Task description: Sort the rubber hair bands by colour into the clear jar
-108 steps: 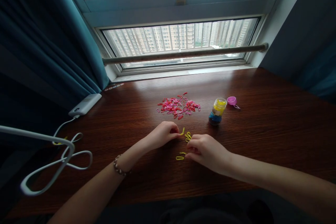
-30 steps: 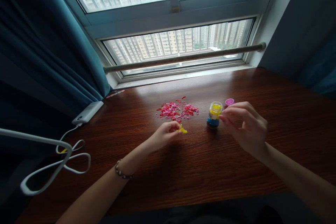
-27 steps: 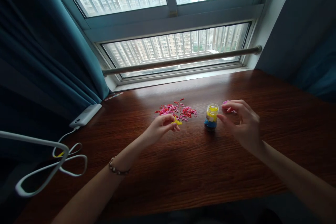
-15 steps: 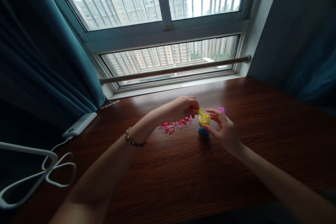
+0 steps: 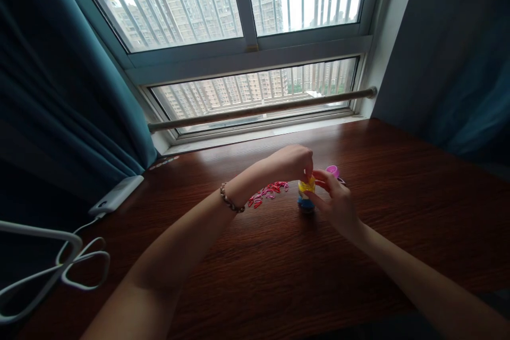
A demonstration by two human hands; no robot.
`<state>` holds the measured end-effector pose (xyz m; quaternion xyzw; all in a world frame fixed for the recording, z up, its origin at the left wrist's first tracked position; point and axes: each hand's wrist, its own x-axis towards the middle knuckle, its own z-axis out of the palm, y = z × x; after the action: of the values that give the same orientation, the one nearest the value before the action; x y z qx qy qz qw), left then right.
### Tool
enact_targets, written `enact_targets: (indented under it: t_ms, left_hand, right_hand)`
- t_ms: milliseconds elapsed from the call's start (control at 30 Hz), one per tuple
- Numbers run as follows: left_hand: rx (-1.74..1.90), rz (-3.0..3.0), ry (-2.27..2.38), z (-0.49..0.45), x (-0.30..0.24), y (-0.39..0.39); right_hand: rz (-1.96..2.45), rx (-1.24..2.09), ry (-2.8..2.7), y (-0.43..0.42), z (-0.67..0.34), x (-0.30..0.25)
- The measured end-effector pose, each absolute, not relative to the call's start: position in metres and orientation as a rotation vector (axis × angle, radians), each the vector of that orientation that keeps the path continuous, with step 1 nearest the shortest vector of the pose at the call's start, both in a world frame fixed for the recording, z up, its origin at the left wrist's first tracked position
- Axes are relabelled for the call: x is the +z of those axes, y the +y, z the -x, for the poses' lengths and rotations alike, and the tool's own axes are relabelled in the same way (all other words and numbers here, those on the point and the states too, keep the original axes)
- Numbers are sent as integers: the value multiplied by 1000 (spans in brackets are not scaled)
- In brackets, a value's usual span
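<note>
A small clear jar [image 5: 305, 197], yellow bands over blue ones inside, stands on the wooden table [image 5: 279, 265]. My left hand [image 5: 292, 162] is bunched over the jar's mouth, fingertips pinched on yellow rubber bands at the opening. My right hand [image 5: 334, 202] wraps around the jar's right side and holds it. A pile of pink and red rubber bands [image 5: 269, 192] lies just left of the jar, partly hidden behind my left wrist. The jar's pink lid [image 5: 332, 171] lies behind my right hand.
A white power bank [image 5: 115, 195] with a looped white cable [image 5: 79, 268] sits at the table's left edge. A teal curtain [image 5: 59, 90] hangs at the left. The window sill and a brown rail [image 5: 258, 110] run along the back.
My left hand carried the yellow bands from the table up to the jar's mouth. My right hand moved in and took hold of the jar. The camera tilted upward.
</note>
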<state>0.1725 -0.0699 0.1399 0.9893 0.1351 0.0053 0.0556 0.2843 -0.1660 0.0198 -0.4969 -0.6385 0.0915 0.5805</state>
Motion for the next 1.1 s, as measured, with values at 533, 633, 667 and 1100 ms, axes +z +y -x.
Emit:
enact_targets:
  t_ms: [533,633,667,1100]
  left_hand:
    - [120,-2981,587,-166,132,-83]
    - [151,-2990,495,-161,130,-83]
    - [185,-3003,457,-158,130,-84]
    - [-159,-2972,605,-153,117,-80]
  right_hand:
    - [1168,201,-1500,-166,-285,21]
    - [1164,216,-1502,-167,-284,23]
    - [1166,218,-1501,-167,-284,24]
    - [1191,150,-1540,-170,-278,26]
